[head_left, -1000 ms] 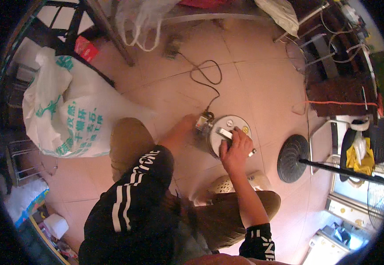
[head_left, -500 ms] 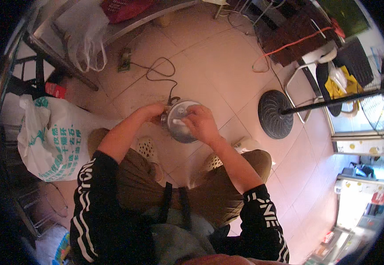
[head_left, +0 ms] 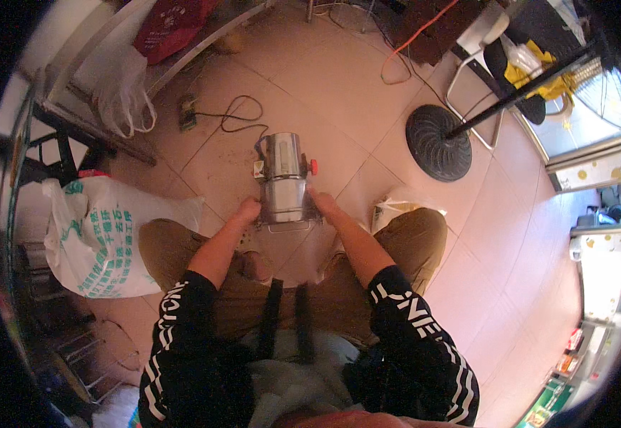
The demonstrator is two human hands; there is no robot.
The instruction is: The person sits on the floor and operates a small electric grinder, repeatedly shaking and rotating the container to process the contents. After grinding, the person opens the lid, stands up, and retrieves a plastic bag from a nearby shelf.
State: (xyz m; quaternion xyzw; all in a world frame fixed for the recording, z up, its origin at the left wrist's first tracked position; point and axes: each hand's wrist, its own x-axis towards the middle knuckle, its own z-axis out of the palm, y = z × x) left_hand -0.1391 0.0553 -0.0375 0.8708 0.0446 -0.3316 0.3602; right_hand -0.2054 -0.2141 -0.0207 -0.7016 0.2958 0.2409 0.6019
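A shiny stainless-steel electric grinder (head_left: 285, 192) lies tipped along its length between my knees, its side toward me. A red knob (head_left: 313, 167) sticks out on its right side, and a thin wire handle shows at its near end. My left hand (head_left: 251, 208) grips the grinder's near part from the left. On the opposite side my right hand (head_left: 324, 205) holds the same part, fingers partly hidden against the metal. A dark power cord (head_left: 239, 118) loops from the grinder's far left over the floor.
A white plastic sack with green print (head_left: 110, 239) stands by my left knee. At the far right is a round black stand base (head_left: 437, 143) with a pole. A clear plastic bag (head_left: 412, 207) lies by my right knee. A metal-framed table (head_left: 203, 43) is far left.
The grinder has gone from upright, its round lid facing up, to tipped over. My right hand has left the lid's top and moved to the grinder's right side. The view has shifted slightly.
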